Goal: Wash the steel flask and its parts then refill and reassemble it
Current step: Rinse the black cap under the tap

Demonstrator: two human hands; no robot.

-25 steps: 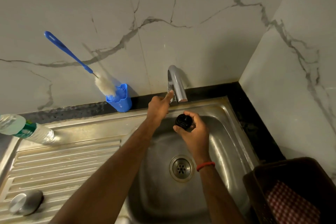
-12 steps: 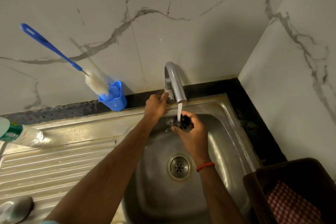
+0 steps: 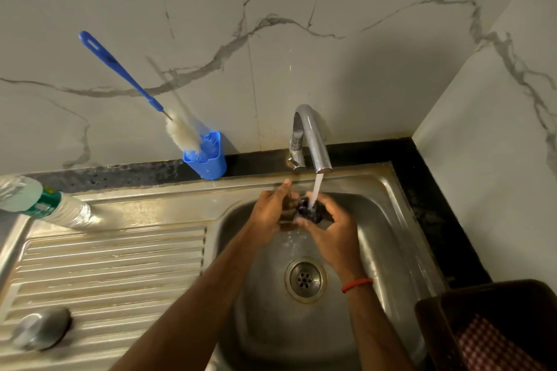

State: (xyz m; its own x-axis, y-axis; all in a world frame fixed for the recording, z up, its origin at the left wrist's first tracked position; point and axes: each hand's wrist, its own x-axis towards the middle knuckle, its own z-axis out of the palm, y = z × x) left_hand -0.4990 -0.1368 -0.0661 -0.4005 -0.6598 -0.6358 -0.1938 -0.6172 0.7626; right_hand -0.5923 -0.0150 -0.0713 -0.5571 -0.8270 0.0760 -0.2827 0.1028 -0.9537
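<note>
**A:** While water (image 3: 316, 190) falls from the curved chrome tap (image 3: 313, 141), what sits under it?

**B:** A small black stopper (image 3: 310, 211), round and wet. It is held over the far part of the steel sink (image 3: 382, 250), beyond the perforated drain (image 3: 305, 279).

**A:** Which hand has it?

**B:** The right hand (image 3: 334, 230) cups it from the right, with fingers and thumb curled round it. A red thread band (image 3: 357, 285) circles that wrist.

**A:** And the left hand (image 3: 269, 212)?

**B:** It is against the stopper's left side, fingers bent toward it, with one fingertip sticking up toward the tap. Whether it grips or merely touches, I cannot tell.

**A:** What else is around?

**B:** To the left is a ribbed steel drainboard (image 3: 105, 265), with a rounded steel cap (image 3: 42, 328) lying at its near left. A clear plastic bottle (image 3: 39, 202) lies at its far left edge. A blue-handled brush (image 3: 120, 69) with white bristles leans in a blue holder (image 3: 208, 156) against the veined marble wall (image 3: 361, 39). A dark crate (image 3: 437, 325) holding checked cloth sits at the near right.
</note>
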